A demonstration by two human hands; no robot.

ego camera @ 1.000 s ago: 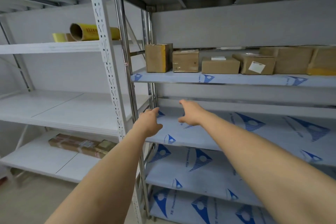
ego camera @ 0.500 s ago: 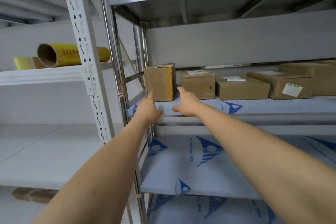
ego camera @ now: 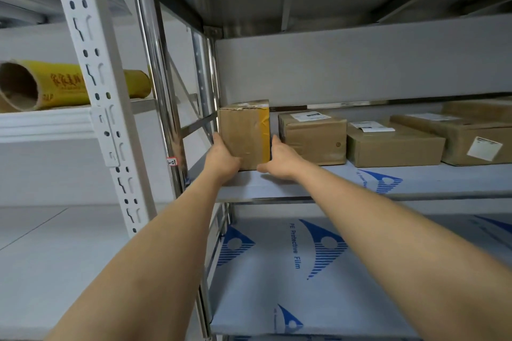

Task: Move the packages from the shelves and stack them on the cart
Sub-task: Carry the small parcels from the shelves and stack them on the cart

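A tall brown cardboard box (ego camera: pixel 243 133) with yellow tape down its right edge stands at the left end of the grey metal shelf (ego camera: pixel 360 183). My left hand (ego camera: pixel 221 158) holds its left side and my right hand (ego camera: pixel 282 159) holds its right side. Both thumbs wrap round the lower front corners, and the fingers are hidden along the sides. The box still rests on the shelf. To its right stand a second box (ego camera: pixel 313 138), a flat box (ego camera: pixel 393 147) and a larger labelled box (ego camera: pixel 471 141). The cart is out of view.
A yellow film roll (ego camera: pixel 63 86) lies on the white shelf at the left. A white perforated upright (ego camera: pixel 94 91) and a steel post (ego camera: pixel 163 108) stand just left of my arms. Below lies a shelf (ego camera: pixel 291 271) covered in blue-printed protective film.
Both hands rose from the lower shelf to the upper one and closed on the two sides of the leftmost box. The camera came closer and tilted up.
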